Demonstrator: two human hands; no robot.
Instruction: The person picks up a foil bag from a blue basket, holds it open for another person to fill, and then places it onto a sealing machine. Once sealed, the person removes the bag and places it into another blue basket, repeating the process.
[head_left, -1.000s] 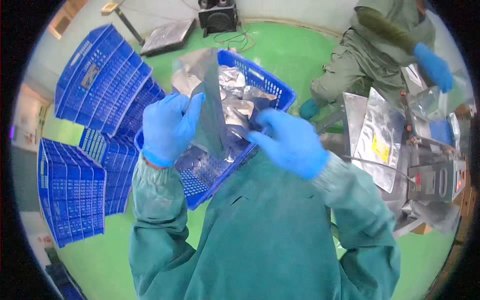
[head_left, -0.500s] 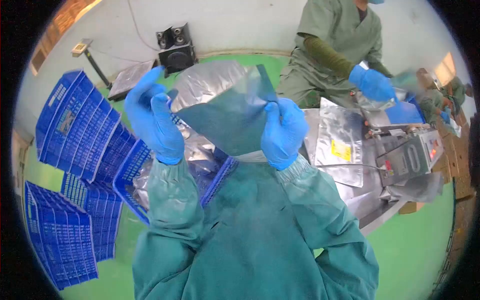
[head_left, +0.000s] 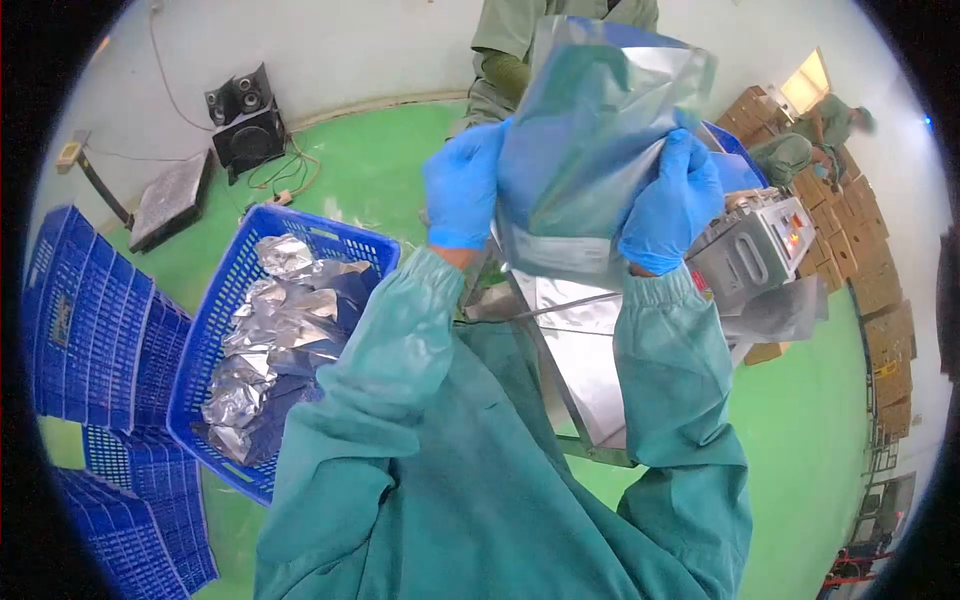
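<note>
A shiny foil bag (head_left: 575, 165), reflecting green and blue, is held up in front of my chest. My left hand (head_left: 463, 188), in a blue glove, is closed on its left edge. On the right side, my gloved right hand (head_left: 676, 200) grips the bag near its edge, thumb and fingers pinched together. Beneath the bag lies the metal worktable (head_left: 590, 390). A blue plastic basket (head_left: 325, 230) on the floor to my left holds several crumpled silver foil packs (head_left: 275, 330).
A grey machine (head_left: 750, 245) stands on the table's right. Across from me is a co-worker (head_left: 510, 35), partly hidden by the bag. Stacked blue baskets (head_left: 90, 330), a platform scale (head_left: 175, 200) and speakers (head_left: 243, 120) are at left. Cartons (head_left: 880, 320) line the right; another person (head_left: 800, 145) bends there.
My view has turned right. The foil bag has moved right, over the table, and now faces me more broadly. My left hand, loosely open before, is now closed on the bag's edge.
</note>
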